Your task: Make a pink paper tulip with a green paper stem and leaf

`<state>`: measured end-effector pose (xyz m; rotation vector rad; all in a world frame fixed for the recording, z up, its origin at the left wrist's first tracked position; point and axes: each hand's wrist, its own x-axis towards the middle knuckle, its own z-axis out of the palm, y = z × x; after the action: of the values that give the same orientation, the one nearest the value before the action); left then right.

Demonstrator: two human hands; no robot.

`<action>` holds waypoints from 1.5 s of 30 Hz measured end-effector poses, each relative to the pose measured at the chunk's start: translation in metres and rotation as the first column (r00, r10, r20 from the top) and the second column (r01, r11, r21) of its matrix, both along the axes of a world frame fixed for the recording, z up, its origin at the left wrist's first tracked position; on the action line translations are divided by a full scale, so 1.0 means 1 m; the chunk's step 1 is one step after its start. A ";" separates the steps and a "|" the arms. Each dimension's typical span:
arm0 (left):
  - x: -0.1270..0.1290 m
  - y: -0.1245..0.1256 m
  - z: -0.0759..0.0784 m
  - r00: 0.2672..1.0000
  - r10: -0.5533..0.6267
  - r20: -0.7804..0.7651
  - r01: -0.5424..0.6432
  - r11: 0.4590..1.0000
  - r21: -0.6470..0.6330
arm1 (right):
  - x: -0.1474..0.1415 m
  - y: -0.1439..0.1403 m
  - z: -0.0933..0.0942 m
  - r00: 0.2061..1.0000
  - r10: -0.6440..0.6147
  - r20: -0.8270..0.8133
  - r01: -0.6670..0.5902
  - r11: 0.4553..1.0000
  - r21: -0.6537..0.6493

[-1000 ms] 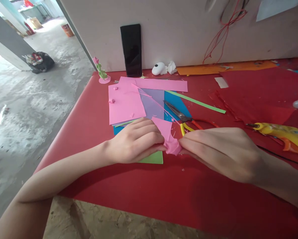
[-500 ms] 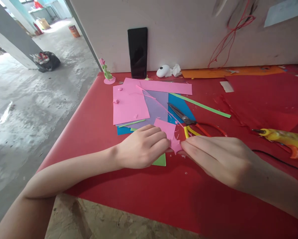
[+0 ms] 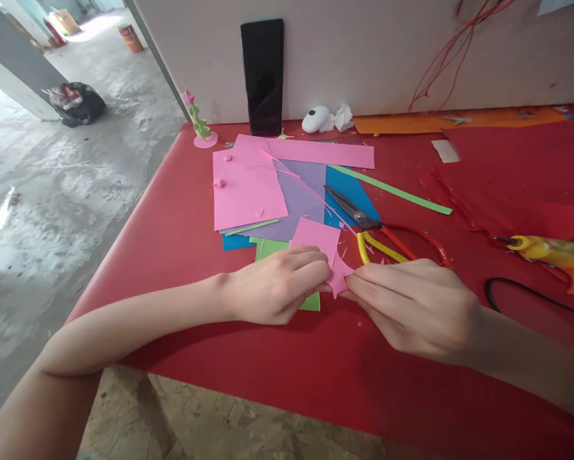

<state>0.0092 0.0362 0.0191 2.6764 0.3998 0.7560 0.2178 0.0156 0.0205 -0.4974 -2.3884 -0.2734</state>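
Observation:
My left hand point(image 3: 279, 284) and my right hand point(image 3: 411, 306) meet over the red table point(image 3: 181, 204), both pinching a small folded pink paper piece point(image 3: 338, 276) between their fingertips. A pink square of paper point(image 3: 315, 235) lies just behind the left fingers, on a green sheet point(image 3: 267, 248). Scissors point(image 3: 363, 223) with red and yellow handles rest just beyond my right hand.
Pink point(image 3: 246, 188), purple point(image 3: 303, 195) and blue point(image 3: 351, 191) sheets lie stacked mid-table, with a long green strip point(image 3: 392, 190). A black phone point(image 3: 262, 76) leans on the wall beside a paper flower point(image 3: 198, 124). A yellow glue gun point(image 3: 552, 252) and black cord point(image 3: 521, 291) lie at right, red sheets point(image 3: 516, 172) behind.
Both hands stay pinched on the pink piece, which looks more tightly folded and smaller than a second ago. The view has shifted, so everything sits a little higher in the frame.

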 end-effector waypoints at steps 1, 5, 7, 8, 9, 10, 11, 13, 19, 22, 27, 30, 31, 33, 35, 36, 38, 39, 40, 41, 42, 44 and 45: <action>0.000 0.000 0.000 1.000 -0.005 0.009 0.005 1.000 -0.029 | -0.001 0.000 -0.001 1.000 0.002 -0.005 -0.002 1.000 -0.018; 0.000 0.004 0.005 1.000 0.025 -0.002 -0.025 0.977 -0.213 | -0.004 0.007 0.001 0.999 -0.036 -0.019 0.034 0.993 -0.115; 0.000 0.008 0.008 0.995 0.097 -0.012 -0.092 0.898 -0.431 | -0.004 0.013 0.006 0.998 -0.057 -0.024 0.050 0.972 -0.232; 0.001 0.009 0.010 0.991 0.136 -0.007 -0.117 0.825 -0.553 | -0.004 0.015 0.009 0.997 -0.067 -0.037 0.052 0.950 -0.307; 0.001 0.010 0.011 0.985 0.175 0.010 -0.124 0.734 -0.668 | -0.004 0.018 0.012 0.994 -0.090 -0.062 0.059 0.921 -0.386; 0.002 0.010 0.011 0.978 0.205 0.038 -0.103 0.637 -0.764 | -0.003 0.019 0.015 0.986 -0.122 -0.112 0.058 0.889 -0.455; 0.003 0.009 0.011 0.972 0.222 0.081 -0.054 0.541 -0.839 | -0.003 0.019 0.017 0.973 -0.160 -0.164 0.053 0.853 -0.519; 0.006 0.007 0.011 0.955 0.234 0.181 0.086 0.366 -0.926 | -0.003 0.018 0.019 0.944 -0.233 -0.233 0.040 0.783 -0.620; 0.012 -0.001 0.008 0.950 0.178 0.256 0.245 0.082 -0.966 | -0.008 0.009 0.020 0.946 -0.188 -0.264 -0.024 0.772 -0.635; 0.012 0.000 0.005 0.970 0.180 0.161 0.088 0.359 -0.929 | -0.010 0.010 0.021 0.945 -0.207 -0.253 -0.011 0.753 -0.658; 0.008 0.002 -0.004 0.946 0.313 0.081 -0.169 0.694 -0.700 | -0.010 0.014 0.017 0.893 -0.321 -0.316 -0.031 0.656 -0.754; 0.007 -0.002 -0.011 0.977 0.210 0.044 -0.156 0.837 -0.525 | -0.008 0.016 0.016 0.867 -0.358 -0.348 -0.057 0.623 -0.780; 0.007 -0.004 -0.014 0.987 0.155 0.030 -0.126 0.884 -0.449 | -0.007 0.017 0.015 0.865 -0.365 -0.345 -0.053 0.616 -0.786; 0.009 -0.010 -0.023 0.998 0.063 0.000 -0.060 0.959 -0.277 | -0.007 0.019 0.014 0.861 -0.394 -0.323 -0.022 0.604 -0.796; 0.011 -0.015 -0.031 1.000 -0.007 -0.027 0.004 0.995 -0.098 | -0.007 0.023 0.011 0.840 -0.450 -0.303 0.018 0.582 -0.813; 0.012 -0.017 -0.035 0.998 -0.037 -0.042 0.036 0.999 -0.019 | -0.009 0.026 0.009 0.827 -0.478 -0.297 0.036 0.571 -0.820; 0.013 -0.020 -0.042 0.995 -0.073 -0.063 0.080 0.992 0.102 | -0.016 0.037 0.002 0.818 -0.501 -0.283 0.050 0.552 -0.832; 0.013 -0.021 -0.044 0.994 -0.080 -0.071 0.089 0.986 0.142 | -0.022 0.045 -0.002 0.824 -0.495 -0.275 0.053 0.551 -0.833; 0.013 -0.021 -0.045 0.994 -0.081 -0.079 0.093 0.981 0.171 | -0.030 0.054 -0.005 0.837 -0.480 -0.264 0.053 0.552 -0.832; 0.013 -0.020 -0.047 0.993 -0.080 -0.088 0.095 0.977 0.191 | -0.039 0.065 -0.007 0.856 -0.453 -0.247 0.051 0.551 -0.833; 0.012 -0.020 -0.048 0.992 -0.079 -0.098 0.097 0.974 0.204 | -0.049 0.077 -0.009 0.877 -0.422 -0.229 0.049 0.552 -0.833; 0.012 -0.019 -0.050 0.989 -0.079 -0.122 0.105 0.970 0.217 | -0.074 0.103 -0.011 0.918 -0.361 -0.161 0.071 0.550 -0.832; 0.013 -0.018 -0.051 0.988 -0.080 -0.133 0.108 0.969 0.221 | -0.086 0.115 -0.011 0.933 -0.340 -0.120 0.095 0.552 -0.828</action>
<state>0.0220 0.0182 -0.0315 2.9430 0.2251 0.6449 0.1315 0.1306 0.0097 -1.1805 -2.0452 0.8176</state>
